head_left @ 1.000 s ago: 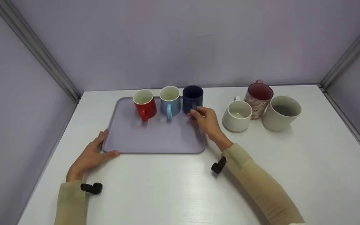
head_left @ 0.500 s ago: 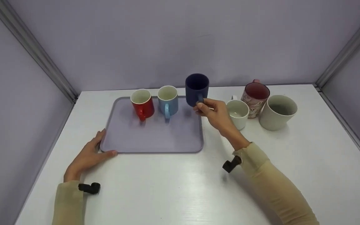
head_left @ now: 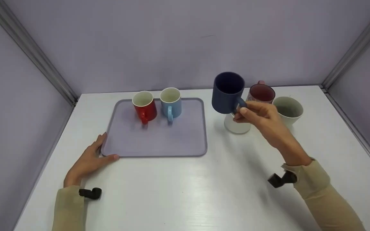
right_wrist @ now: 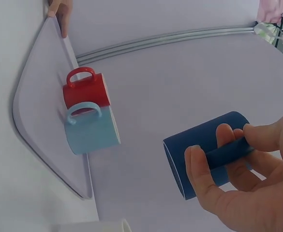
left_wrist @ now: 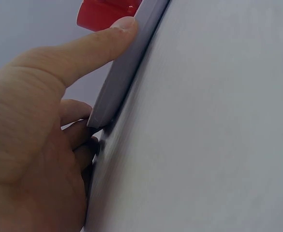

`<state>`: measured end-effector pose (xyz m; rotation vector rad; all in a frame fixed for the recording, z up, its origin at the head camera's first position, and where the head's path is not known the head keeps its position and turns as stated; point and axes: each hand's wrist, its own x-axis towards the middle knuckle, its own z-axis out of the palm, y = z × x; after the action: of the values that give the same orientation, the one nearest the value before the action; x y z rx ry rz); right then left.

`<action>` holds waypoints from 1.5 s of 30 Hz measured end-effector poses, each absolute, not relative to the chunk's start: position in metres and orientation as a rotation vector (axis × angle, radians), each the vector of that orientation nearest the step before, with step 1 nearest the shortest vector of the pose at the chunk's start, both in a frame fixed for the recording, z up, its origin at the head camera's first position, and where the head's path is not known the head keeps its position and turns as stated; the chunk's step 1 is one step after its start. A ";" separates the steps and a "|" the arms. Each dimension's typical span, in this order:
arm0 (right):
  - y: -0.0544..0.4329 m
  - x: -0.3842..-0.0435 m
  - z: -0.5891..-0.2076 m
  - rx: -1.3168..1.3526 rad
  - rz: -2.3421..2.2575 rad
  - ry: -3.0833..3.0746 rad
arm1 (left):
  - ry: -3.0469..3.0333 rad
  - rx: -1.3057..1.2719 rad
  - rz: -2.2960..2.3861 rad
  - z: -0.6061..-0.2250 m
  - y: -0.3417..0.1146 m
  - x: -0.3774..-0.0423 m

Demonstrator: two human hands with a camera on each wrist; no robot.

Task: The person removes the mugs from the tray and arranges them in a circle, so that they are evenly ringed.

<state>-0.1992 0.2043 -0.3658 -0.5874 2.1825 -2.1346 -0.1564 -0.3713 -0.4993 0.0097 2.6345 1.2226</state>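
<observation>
My right hand point(head_left: 270, 125) pinches the handle of a dark blue mug point(head_left: 223, 96), which is raised upright in the air to the right of the lilac tray point(head_left: 154, 139). In the right wrist view the fingers are curled around that handle point(right_wrist: 228, 153). At the tray's near left corner lies my left hand point(head_left: 87, 164), its thumb along the front edge and the other fingers along the left side. A red mug point(head_left: 148, 111) and a light blue mug point(head_left: 174, 107) stand side by side at the tray's back, handles toward me.
Behind and below the raised mug a small white mug point(head_left: 237, 125) is mostly hidden. A pink patterned mug point(head_left: 262, 93) and a wide off-white mug point(head_left: 288, 110) stand on the white table point(head_left: 159, 192) to the right, partly covered by my right hand. Lilac walls point(head_left: 140, 45) enclose the table.
My right hand has lifted the dark blue mug off the tray's back right and carried it right, over the white mug. The left hand keeps its place at the tray corner.
</observation>
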 end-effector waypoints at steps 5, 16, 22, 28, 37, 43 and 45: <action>0.242 -0.181 -0.362 -0.591 -2.158 2.106 | 2.639 0.018 1.221 -0.499 -0.372 -0.156; 0.303 -0.164 -0.380 -0.915 -2.258 1.778 | 2.641 0.025 1.235 -0.498 -0.372 -0.156; 0.330 -0.158 -0.394 -0.971 -2.235 1.785 | 2.637 0.017 1.235 -0.498 -0.373 -0.155; 0.359 -0.151 -0.413 -0.985 -2.175 1.841 | 2.635 0.009 1.238 -0.498 -0.373 -0.156; 0.393 -0.147 -0.446 -0.903 -2.136 1.803 | 2.623 -0.022 1.233 -0.500 -0.371 -0.157; 0.407 -0.151 -0.465 -0.805 -2.087 1.818 | 2.630 -0.016 1.222 -0.500 -0.373 -0.157; 0.411 -0.152 -0.469 -0.787 -2.076 1.812 | 2.625 -0.015 1.233 -0.500 -0.373 -0.157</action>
<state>-0.1525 0.4107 -0.4693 -0.7868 1.8120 -2.0763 -0.1568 -0.3731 -0.5002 -0.0154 2.6246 1.2330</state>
